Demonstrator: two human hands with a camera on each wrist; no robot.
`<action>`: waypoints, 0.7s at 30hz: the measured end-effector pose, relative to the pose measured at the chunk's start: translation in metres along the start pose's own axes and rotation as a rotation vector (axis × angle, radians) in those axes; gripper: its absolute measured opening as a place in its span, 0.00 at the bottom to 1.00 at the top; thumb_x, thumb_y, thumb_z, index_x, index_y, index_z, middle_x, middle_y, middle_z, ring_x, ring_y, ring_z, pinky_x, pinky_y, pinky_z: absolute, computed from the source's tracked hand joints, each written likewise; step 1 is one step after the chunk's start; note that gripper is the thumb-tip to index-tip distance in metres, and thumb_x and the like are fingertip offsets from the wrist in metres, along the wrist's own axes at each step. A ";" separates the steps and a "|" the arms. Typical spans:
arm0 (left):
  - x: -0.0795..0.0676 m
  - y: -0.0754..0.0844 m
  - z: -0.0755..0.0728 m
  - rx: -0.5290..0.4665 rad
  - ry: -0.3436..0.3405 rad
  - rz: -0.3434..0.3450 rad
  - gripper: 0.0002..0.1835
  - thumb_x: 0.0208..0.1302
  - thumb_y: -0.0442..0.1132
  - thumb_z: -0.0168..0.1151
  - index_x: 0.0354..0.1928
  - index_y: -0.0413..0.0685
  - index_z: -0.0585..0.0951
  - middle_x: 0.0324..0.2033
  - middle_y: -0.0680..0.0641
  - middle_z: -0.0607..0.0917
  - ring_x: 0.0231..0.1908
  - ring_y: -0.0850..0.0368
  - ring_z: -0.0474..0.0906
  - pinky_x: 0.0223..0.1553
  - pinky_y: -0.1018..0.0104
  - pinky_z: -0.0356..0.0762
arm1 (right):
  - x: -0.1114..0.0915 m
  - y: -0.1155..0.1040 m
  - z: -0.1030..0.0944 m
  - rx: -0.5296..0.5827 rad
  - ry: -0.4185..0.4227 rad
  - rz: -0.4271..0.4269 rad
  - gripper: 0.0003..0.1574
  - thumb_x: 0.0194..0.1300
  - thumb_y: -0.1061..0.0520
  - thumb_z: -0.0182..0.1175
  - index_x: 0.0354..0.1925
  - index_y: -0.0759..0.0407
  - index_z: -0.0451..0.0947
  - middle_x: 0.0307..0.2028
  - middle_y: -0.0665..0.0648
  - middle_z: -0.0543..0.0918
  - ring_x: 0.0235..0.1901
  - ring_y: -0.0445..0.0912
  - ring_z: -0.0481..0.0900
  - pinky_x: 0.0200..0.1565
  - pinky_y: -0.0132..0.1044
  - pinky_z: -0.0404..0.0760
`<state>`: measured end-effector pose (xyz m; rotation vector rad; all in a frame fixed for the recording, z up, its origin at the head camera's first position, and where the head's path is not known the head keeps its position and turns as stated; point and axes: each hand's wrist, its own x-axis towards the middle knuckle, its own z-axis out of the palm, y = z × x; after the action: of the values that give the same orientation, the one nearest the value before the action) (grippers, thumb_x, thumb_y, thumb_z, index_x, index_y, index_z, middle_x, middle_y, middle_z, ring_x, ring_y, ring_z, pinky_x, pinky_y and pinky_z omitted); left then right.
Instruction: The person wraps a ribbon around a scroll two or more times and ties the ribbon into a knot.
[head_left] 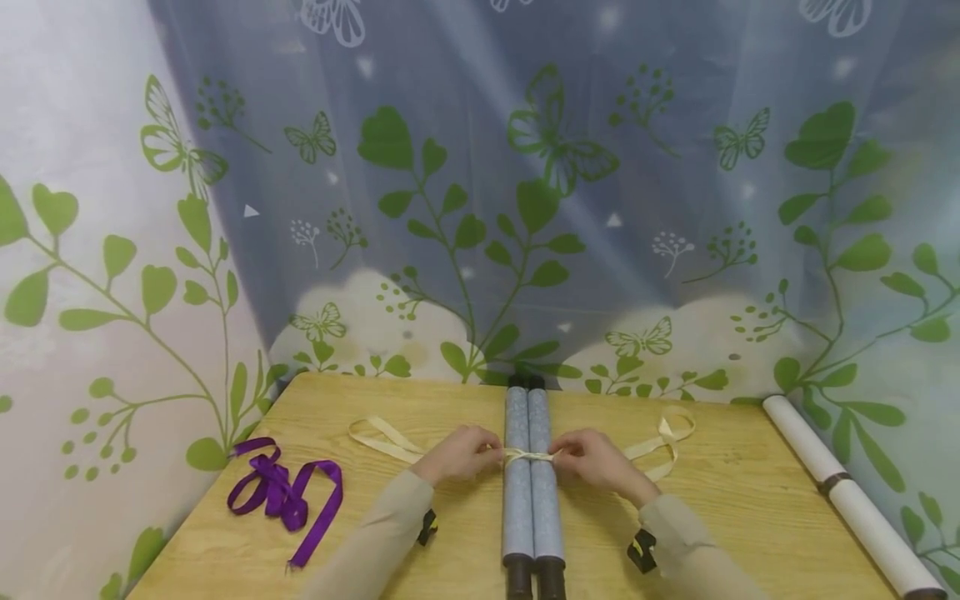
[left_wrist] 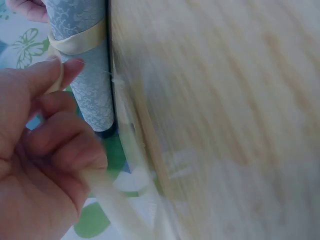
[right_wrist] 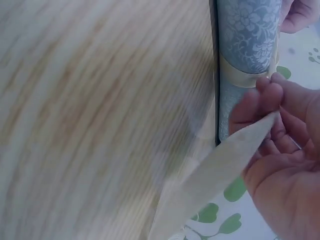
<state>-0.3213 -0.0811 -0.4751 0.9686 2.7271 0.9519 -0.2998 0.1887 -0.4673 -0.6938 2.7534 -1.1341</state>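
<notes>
Two blue-grey patterned scrolls (head_left: 517, 508) with dark end knobs lie side by side on the wooden table (head_left: 420, 550). A cream ribbon (head_left: 388, 435) wraps round both and crosses on top at their middle. My left hand (head_left: 461, 454) pinches one side of the ribbon just left of the scrolls, its tail trailing to the left. On the other side my right hand (head_left: 596, 460) pinches the other end, whose looped tail lies to the right. In the right wrist view the ribbon (right_wrist: 215, 170) hangs down from between my fingers. The left wrist view shows the band (left_wrist: 82, 41) flat against the scroll's side.
A crumpled purple ribbon (head_left: 322, 512) lies at the table's left. Along the right edge rests a white scroll (head_left: 870, 517) with a dark band round its middle. Behind the table hangs a cloth backdrop (head_left: 480, 208) with green leaves and butterflies.
</notes>
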 end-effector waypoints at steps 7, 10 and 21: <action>-0.004 -0.001 -0.001 0.052 0.044 -0.025 0.18 0.73 0.47 0.55 0.28 0.45 0.84 0.19 0.54 0.80 0.16 0.67 0.68 0.24 0.73 0.69 | 0.002 -0.003 -0.001 -0.033 0.020 0.006 0.07 0.68 0.58 0.60 0.40 0.54 0.84 0.32 0.52 0.82 0.32 0.42 0.75 0.34 0.35 0.74; -0.005 -0.001 -0.002 0.064 0.034 -0.009 0.18 0.73 0.45 0.56 0.26 0.43 0.84 0.16 0.58 0.75 0.15 0.68 0.66 0.22 0.74 0.67 | 0.000 -0.003 -0.003 -0.035 0.019 -0.003 0.07 0.68 0.61 0.59 0.41 0.55 0.84 0.34 0.54 0.83 0.33 0.42 0.75 0.34 0.35 0.74; -0.014 0.000 -0.026 -0.109 -0.025 -0.050 0.17 0.72 0.46 0.56 0.31 0.42 0.84 0.29 0.49 0.84 0.24 0.64 0.67 0.32 0.68 0.71 | -0.013 0.011 -0.028 -0.077 -0.071 -0.004 0.13 0.71 0.54 0.57 0.43 0.59 0.85 0.37 0.55 0.86 0.31 0.40 0.73 0.34 0.34 0.73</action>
<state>-0.3172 -0.1032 -0.4557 0.8828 2.6350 1.0595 -0.2995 0.2190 -0.4557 -0.7330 2.7500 -0.9888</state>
